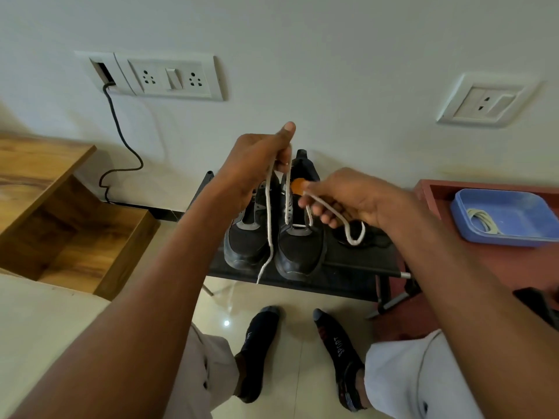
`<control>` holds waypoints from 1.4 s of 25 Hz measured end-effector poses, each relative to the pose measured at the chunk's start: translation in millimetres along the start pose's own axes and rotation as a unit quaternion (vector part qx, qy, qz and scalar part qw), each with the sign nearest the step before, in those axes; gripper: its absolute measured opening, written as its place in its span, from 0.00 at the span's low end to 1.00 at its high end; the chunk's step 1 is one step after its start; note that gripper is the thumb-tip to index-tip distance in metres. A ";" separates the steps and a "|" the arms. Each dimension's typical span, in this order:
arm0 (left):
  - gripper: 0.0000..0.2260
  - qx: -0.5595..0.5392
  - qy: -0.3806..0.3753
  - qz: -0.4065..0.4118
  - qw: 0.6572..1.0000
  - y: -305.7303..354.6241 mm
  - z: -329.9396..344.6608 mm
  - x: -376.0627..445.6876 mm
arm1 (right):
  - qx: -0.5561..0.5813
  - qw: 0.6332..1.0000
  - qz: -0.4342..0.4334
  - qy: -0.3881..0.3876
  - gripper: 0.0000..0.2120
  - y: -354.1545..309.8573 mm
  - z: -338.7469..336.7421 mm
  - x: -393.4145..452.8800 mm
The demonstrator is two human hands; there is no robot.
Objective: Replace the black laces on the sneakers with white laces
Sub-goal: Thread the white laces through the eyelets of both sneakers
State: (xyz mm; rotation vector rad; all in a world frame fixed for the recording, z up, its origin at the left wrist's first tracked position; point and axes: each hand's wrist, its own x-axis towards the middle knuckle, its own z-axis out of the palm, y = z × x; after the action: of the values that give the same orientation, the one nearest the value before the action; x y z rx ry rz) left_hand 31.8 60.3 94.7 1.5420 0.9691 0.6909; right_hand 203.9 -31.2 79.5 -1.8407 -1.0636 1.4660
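Two black sneakers, the left sneaker (246, 237) and the right sneaker (301, 249), stand side by side on a low black rack (341, 276). My left hand (257, 164) is raised above them and pinches a white lace (269, 225), whose two strands hang down in front of the shoes. My right hand (351, 201) holds another stretch of the same white lace, which loops below my fingers. A strand runs into the right sneaker's lower eyelets. A heap of black laces (375, 237) lies on the rack to the right of the shoes.
A blue tray (520, 240) holding another white lace (482, 220) sits on a red-brown table (484, 267) at right. A wooden shelf unit (60, 207) stands at left. Wall sockets (169, 77) and a black cable (121, 137) are behind. My socked feet (260, 352) rest on the tiled floor.
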 end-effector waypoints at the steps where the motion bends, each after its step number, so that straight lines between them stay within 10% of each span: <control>1: 0.21 -0.016 -0.002 0.011 1.000 5.0 -1.9 -3.6 | 0.067 0.997 -0.042 0.005 0.16 -5.4 -1.5 -6.3; 7: 0.17 -0.057 0.037 0.069 0.995 46.0 3.1 -27.0 | 0.230 0.959 -0.156 0.053 0.14 -35.7 -6.8 -49.3; 21: 0.18 -0.050 0.014 0.098 0.994 197.7 -11.4 -68.1 | 0.031 0.948 -0.150 0.278 0.06 -145.9 -15.0 -150.8; 26: 0.28 -0.085 -0.004 0.146 0.986 227.0 -20.2 -80.4 | 0.200 0.955 -0.140 0.166 0.15 -168.1 -24.1 -180.7; 29: 0.16 -0.062 0.017 0.202 0.977 241.4 -25.2 -82.7 | 0.243 0.951 -0.166 0.099 0.19 -170.8 -30.3 -189.3; 35: 0.09 -0.066 0.073 0.231 0.968 244.3 -24.8 -84.3 | 0.127 0.935 -0.219 0.249 0.07 -170.4 -31.9 -189.0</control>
State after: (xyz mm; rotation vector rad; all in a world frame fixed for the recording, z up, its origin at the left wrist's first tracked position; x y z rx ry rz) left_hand 20.7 -7.9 344.9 1.6288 0.6546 1.1876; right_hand 176.4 -97.8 325.6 -1.5404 -0.9004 0.7746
